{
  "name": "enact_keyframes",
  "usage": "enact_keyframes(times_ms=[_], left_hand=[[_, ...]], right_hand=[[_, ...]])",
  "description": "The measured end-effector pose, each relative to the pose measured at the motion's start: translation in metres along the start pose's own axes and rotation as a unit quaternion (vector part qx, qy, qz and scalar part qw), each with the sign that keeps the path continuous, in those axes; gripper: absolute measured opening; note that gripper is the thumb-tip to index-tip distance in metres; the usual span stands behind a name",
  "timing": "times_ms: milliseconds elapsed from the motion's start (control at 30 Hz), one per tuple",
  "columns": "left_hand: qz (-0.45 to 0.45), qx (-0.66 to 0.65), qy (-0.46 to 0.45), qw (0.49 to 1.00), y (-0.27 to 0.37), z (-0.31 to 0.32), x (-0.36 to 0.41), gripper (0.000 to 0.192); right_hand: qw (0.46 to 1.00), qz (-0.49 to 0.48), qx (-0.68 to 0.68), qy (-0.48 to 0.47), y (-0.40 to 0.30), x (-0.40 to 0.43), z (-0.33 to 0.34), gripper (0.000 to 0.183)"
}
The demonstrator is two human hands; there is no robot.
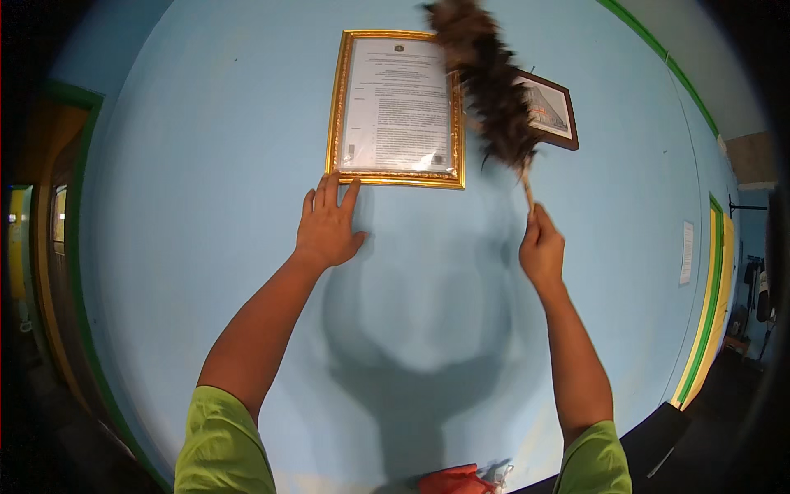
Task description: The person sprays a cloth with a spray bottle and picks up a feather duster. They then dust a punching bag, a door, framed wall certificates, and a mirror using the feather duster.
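A gilt-framed document under glass hangs on the light blue wall. My left hand is spread against the wall, its fingertips at the frame's lower left edge. In my right hand is the thin handle of a dark brown feather duster. The feathers slant up and to the left, covering the gilt frame's upper right corner and part of a smaller dark-framed picture, which hangs tilted at the right. Whether the feathers touch either frame I cannot tell.
A green-edged doorway stands at the far left, a yellow and green door frame at the right. A paper sheet is on the wall near it. Something red lies low at the wall's foot.
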State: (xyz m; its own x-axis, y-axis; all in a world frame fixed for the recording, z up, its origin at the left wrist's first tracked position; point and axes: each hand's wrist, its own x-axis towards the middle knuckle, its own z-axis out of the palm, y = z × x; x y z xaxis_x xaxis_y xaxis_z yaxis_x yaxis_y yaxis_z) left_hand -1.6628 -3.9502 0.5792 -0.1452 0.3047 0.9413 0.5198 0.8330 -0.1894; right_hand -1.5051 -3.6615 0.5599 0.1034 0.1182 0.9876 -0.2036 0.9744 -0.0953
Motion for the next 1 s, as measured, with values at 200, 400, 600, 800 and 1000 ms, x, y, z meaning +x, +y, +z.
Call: enact_keyframes(times_ms=[200,400,600,800,1000], left_hand=[[-0.04,0.011,-0.043,0.998,-0.009,-0.003,0.017,0.108],[-0.054,-0.008,-0.01,0.998,-0.018,0.007,0.021,0.128],[-0.054,-0.029,0.018,0.998,-0.023,0.027,0.027,0.133],[-0.011,-0.049,0.107,0.993,-0.027,0.051,0.018,0.126],[-0.002,-0.025,0.111,0.994,-0.025,0.043,0.024,0.131]], right_hand=[[0.994,-0.037,-0.071,-0.075,-0.027,0.059,0.015,0.025],[0.986,-0.125,-0.077,-0.083,-0.045,0.095,0.013,0.023],[0.957,-0.271,-0.074,-0.071,-0.072,0.129,0.002,0.019],[0.908,-0.179,-0.249,-0.285,-0.064,0.113,-0.021,0.02],[0.95,-0.187,-0.215,-0.124,-0.035,0.141,-0.012,0.024]])
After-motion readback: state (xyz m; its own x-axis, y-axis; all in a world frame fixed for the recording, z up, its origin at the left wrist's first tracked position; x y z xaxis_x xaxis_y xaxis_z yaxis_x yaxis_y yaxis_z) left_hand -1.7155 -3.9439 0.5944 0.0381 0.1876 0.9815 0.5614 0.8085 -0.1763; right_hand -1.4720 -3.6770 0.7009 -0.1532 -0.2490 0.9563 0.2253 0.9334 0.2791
